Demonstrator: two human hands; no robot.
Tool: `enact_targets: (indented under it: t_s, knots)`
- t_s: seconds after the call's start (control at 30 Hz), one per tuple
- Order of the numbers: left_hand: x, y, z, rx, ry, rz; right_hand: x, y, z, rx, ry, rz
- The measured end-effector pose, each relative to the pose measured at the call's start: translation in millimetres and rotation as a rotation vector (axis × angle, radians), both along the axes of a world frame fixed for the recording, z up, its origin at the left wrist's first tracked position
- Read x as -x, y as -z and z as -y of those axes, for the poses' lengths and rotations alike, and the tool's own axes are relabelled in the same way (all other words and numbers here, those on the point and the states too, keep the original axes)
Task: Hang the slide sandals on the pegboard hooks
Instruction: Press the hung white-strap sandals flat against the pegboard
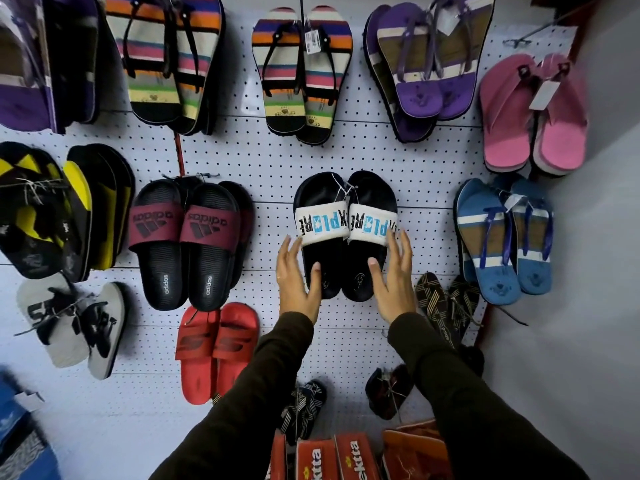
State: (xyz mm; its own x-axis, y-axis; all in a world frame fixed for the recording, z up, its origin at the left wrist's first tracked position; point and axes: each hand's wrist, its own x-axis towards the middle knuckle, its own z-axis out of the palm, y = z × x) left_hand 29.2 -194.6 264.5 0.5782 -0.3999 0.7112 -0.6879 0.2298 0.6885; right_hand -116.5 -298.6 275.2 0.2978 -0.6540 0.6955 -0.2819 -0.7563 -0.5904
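Bare pegboard [277,161] lay open above the black slides with white "EXPLORE" straps [344,233], up to the striped flip-flops [301,74]. A narrow strip of board ran between those slides and the maroon Adidas slides [188,244] on their left; the left hand [299,282] filled its lower part. A wider strip separated them from the blue flip-flops [505,237] on their right, with the right hand [393,282] inside it. Below, the red slides [216,348] and the brown patterned sandals [446,306] crowded both sides, and both sleeved forearms crossed the gap between them. Orange shoeboxes [332,455] blocked the bottom edge.
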Motion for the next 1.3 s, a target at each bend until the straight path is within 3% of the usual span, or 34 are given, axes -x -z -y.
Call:
enact_targets:
  t_s: [0.1,0.17,0.27,0.4,0.6,0.73,0.93,1.13,1.3]
  knots:
    - [-4,-21,15,-0.140,0.015,0.352,-12,-11,18,0.170,0.043,-0.225]
    - [-9,-29,26,-0.282,0.012,0.439,-17,-16,29,0.192,0.069,-0.320]
    - [-22,-36,36,-0.461,0.013,0.417,-22,-23,42,0.191,0.092,-0.402]
    - [-32,-37,37,-0.528,-0.015,0.493,-21,-27,46,0.202,0.084,-0.435]
    - [-30,-41,14,-0.459,-0.033,0.518,-29,-27,20,0.135,0.092,-0.278]
    - [-50,-35,-21,-0.328,-0.110,0.525,-52,-23,-11,0.197,0.131,-0.164]
    - [-123,-30,-88,-0.241,-0.293,0.490,-129,-22,-75,0.289,-0.060,-0.102]
    - [-207,-27,-144,-0.282,-0.399,0.403,-209,-24,-132,0.436,-0.211,-0.233]
    - [-247,-21,-150,-0.431,-0.342,0.393,-242,-13,-134,0.548,-0.117,-0.435]
